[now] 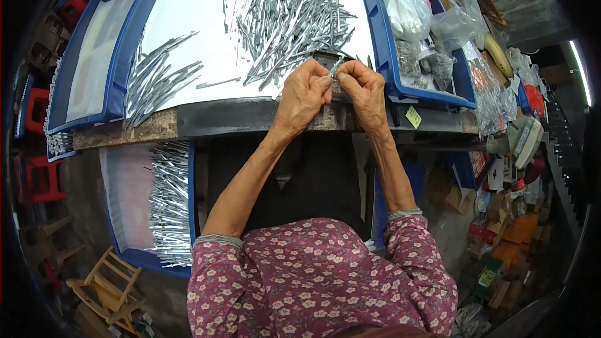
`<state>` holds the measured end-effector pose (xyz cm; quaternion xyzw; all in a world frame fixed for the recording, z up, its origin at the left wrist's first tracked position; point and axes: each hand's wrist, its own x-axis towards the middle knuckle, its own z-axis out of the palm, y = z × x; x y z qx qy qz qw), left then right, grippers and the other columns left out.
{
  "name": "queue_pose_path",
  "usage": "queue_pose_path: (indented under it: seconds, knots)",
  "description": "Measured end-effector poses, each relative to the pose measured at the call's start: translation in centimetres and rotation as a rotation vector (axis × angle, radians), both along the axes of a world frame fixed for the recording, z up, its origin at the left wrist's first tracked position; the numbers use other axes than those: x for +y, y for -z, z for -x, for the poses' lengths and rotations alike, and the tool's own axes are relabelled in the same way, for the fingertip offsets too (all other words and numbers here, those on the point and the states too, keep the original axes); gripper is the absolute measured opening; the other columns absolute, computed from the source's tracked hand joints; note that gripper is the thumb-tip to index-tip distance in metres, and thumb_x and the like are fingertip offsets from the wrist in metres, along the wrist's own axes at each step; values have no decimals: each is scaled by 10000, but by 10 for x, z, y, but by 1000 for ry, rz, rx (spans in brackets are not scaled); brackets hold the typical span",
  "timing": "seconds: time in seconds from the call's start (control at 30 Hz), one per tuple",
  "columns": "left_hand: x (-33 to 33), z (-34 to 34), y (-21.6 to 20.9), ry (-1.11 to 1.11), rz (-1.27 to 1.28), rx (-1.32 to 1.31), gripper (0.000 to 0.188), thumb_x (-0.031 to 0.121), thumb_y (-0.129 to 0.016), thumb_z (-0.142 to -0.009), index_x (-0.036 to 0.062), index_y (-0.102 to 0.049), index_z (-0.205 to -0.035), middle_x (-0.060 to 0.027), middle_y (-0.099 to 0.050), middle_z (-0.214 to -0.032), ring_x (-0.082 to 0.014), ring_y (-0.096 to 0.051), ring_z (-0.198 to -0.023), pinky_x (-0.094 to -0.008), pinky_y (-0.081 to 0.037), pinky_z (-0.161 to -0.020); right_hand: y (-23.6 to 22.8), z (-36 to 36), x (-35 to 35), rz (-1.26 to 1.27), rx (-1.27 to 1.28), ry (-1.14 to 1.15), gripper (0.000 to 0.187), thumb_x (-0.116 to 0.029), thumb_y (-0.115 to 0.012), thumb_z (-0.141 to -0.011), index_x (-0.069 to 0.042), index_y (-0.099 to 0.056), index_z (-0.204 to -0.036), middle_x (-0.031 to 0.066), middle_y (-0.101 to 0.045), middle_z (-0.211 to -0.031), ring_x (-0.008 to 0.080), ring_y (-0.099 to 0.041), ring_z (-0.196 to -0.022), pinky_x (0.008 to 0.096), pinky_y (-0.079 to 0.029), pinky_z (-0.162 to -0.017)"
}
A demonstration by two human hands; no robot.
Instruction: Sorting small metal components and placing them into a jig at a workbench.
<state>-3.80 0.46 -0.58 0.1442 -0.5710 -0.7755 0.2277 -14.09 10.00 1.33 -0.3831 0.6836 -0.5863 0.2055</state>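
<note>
- Your left hand (303, 95) curled in a pinch.
- Your right hand (364, 92) pinched just beside it, knuckles bent.
- Your left forearm (245, 178) and right forearm (392, 163), both bare, slanted forward and inward.

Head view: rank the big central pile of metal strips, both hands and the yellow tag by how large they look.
1. Central pile of metal strips
2. Left hand and right hand: too alike to rank
3. Yellow tag
</note>
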Motion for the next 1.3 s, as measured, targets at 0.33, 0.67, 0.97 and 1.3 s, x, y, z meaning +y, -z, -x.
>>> queue_pose_path:
  seconds: [0.33, 0.67, 0.97, 1.3]
  knots:
    - [0, -1, -2, 8, -9, -28, 83, 82, -468, -861, 34, -453, -794, -13, -504, -547, -31, -388, -425, -171, -295, -365, 7, 5, 3, 20, -113, -60, 83, -66, -519, -818, 10, -550, -808, -45, -472, -679, 12, -372, -570, 165, -289, -505]
    - [1, -4, -4, 3, 16, -29, 72, 62, -477, -840, 31, -463, -777, -5, -500, -531, -27, -394, -434, -180, -298, -373, 8, 9, 5, 56, -193, -130, 73, -50, -523, -805, 17, -551, -802, -31, -473, -679, 23, -362, -556, 168, -277, -500]
    - [1, -6, -7, 21, -38, -28, 97, 45, -492, -816, 24, -464, -725, -9, -491, -524, -53, -435, -449, -216, -329, -398, 7, 9, 5, 58, -229, -143, 70, -46, -526, -801, 17, -550, -784, -34, -463, -653, 24, -353, -547, 171, -269, -494]
    - [-1, -5, -2, -19, 125, -19, 98, 51, -479, -846, 42, -465, -749, 0, -494, -541, -28, -431, -465, -177, -322, -411, 6, 8, 0, 35, -215, -140, 63, -39, -523, -801, 15, -539, -773, -31, -454, -644, 30, -339, -532, 179, -263, -481]
